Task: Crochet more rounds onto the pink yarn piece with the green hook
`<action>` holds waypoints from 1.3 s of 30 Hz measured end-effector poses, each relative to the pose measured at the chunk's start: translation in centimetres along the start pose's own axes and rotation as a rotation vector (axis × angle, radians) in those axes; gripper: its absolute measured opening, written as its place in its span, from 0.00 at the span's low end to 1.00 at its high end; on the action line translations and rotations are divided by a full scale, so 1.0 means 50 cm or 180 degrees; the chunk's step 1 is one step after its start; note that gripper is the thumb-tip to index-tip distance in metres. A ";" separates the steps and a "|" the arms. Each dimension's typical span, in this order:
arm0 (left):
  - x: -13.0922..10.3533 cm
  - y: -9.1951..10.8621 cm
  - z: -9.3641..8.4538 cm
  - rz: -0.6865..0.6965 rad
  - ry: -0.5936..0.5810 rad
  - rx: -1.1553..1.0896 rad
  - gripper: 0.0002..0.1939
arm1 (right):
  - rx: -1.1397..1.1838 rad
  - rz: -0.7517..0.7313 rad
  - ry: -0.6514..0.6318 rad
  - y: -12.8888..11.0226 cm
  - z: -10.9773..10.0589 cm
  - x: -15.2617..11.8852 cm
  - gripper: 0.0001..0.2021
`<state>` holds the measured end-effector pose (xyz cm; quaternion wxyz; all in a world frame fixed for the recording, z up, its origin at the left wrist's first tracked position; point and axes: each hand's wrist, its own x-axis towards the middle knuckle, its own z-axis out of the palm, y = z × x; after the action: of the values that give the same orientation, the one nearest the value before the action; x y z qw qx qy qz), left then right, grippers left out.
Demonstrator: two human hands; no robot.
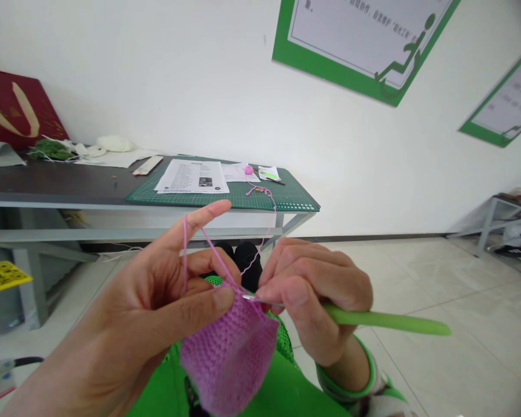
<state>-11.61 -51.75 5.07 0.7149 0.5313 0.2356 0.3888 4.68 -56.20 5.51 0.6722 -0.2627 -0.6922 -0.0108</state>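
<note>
A craft workroom: a cutting mat (243,197) on a workbench (47,188), printed sheets (193,176), framed notices (364,40) on white walls.

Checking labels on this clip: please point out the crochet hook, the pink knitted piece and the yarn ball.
crochet hook (386,320), head view, middle of its green handle
pink knitted piece (230,353), head view, centre of the fabric
yarn ball (248,169), head view, its middle, on the table

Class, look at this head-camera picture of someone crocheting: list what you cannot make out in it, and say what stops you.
1. Crochet hook tip: head view, hidden by the right hand and the pink crocheted piece.
2. Bottom of the piece: cut off by the lower edge.
3. Printed sheet on the green mat: text too small.
4. Wall poster: cut off by the top edge, lettering blurred.
</note>
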 end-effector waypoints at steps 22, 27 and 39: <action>0.001 0.023 0.011 -0.0367 -0.0139 -0.0005 0.41 | -0.1147 -0.0560 0.0430 -0.005 0.025 0.004 0.19; 0.000 0.027 0.014 -0.0424 -0.0086 -0.0019 0.41 | -0.0949 -0.0386 0.0527 -0.005 0.030 0.007 0.18; 0.003 0.012 0.023 0.0059 -0.0098 0.0185 0.36 | -0.0549 0.0044 0.0402 -0.005 0.038 0.003 0.18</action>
<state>-10.82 -52.20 6.00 0.6990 0.5599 0.2308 0.3802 2.84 -55.68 5.55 0.6894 -0.3231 -0.6431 -0.0823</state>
